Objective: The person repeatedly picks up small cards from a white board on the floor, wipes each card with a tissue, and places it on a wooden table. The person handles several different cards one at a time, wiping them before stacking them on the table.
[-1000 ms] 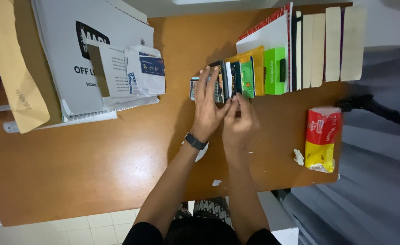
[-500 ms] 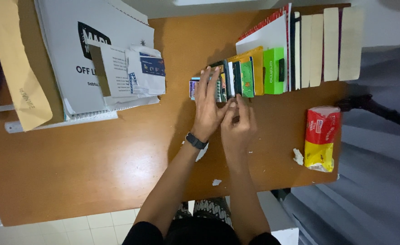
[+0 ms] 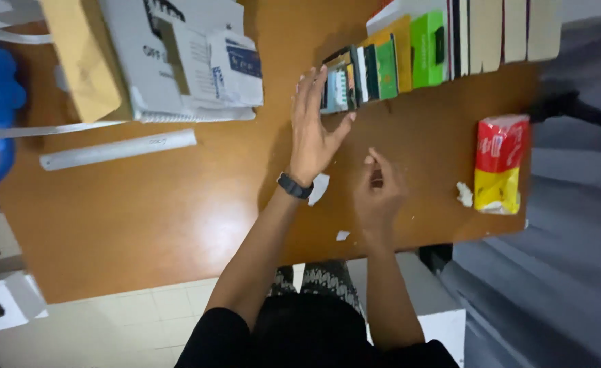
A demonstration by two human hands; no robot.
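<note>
left hand point(image 3: 312, 129) flat and open, palm bracing the left end of the row of small boxes point(image 3: 355, 78) to keep them upright | right hand point(image 3: 378, 191) loosely curled, empty, over the tabletop point(image 3: 178, 204) | red-yellow packet point(image 3: 498, 163) apart at right

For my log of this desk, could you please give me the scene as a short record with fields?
surface: brown wooden table
left hand: left hand flat, fingers spread, against the small boxes at the row's end
right hand: right hand apart from the row, fingers curled; contents unclear
row: green box, then books
right side: red and yellow packet
left side: paper stack, white ruler
</note>
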